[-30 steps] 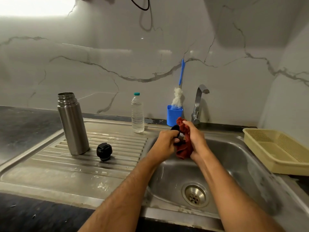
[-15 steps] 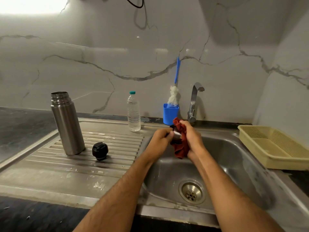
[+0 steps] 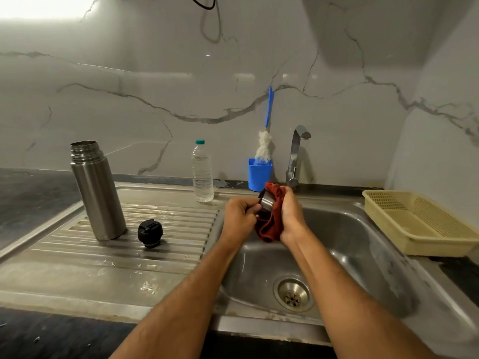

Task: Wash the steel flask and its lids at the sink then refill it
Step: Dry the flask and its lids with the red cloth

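The open steel flask [image 3: 97, 190] stands upright on the ribbed drainboard [image 3: 166, 218] at the left. A black inner lid [image 3: 150, 233] lies just right of it. Over the sink basin [image 3: 350, 244], my left hand [image 3: 239, 218] grips a steel cup lid [image 3: 267, 202] with a black rim. My right hand [image 3: 291, 216] presses a red cloth [image 3: 270, 226] against that lid; the cloth wraps and hides most of it. A clear water bottle [image 3: 202, 172] with a green cap stands at the back of the drainboard.
A blue cup [image 3: 259, 174] holding a bottle brush [image 3: 264, 143] stands beside the tap [image 3: 295, 154], whose spout shows no water. A yellow plastic basket [image 3: 420, 224] sits right of the basin. The drain [image 3: 293, 295] is near the basin's front. Dark counter surrounds the sink.
Both hands stay together over the basin; the cup lid has turned in my left hand so its steel side shows, and the red cloth hangs lower around it.
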